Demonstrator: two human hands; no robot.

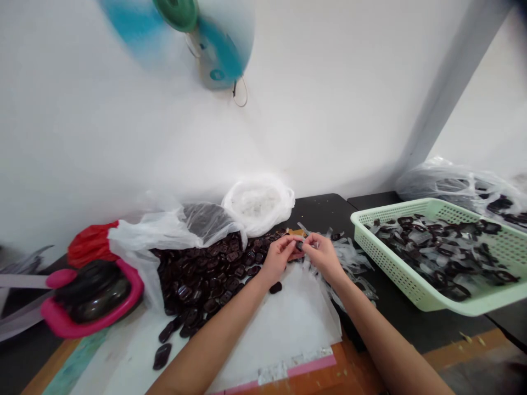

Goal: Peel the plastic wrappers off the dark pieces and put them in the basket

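Black table (325, 211), white sheet (280, 323): left hand (278, 259) and right hand (324, 255) pinching small dark piece (299, 246) together, forearms angled inward.

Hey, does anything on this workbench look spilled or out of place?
Yes, several dark rounded pieces lie outside the heap on the white sheet, and a lone piece sits apart beside the left hand, so they look spilled.

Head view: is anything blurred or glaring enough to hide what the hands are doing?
In the head view, the wall fan is smeared by motion blur, while the left hand and right hand look fairly sharp; lighting is soft, with small highlights on the dark pieces; wide-angle distortion slants the wall post.
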